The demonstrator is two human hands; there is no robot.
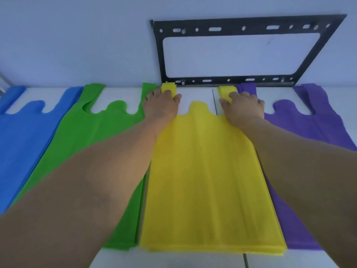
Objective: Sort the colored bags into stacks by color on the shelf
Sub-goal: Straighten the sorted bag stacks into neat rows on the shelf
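The yellow bag stack (208,180) is laid flat on the white shelf (195,94), between the green bag stack (90,136) and the purple bag stack (309,130), with the blue bag stack (21,136) at the far left. The stack's left handle strap is held by the left hand (161,105), fingers curled over it. The right strap is gripped by the right hand (243,108) in the same way. A black metal bracket (239,26) is mounted on the wall behind.
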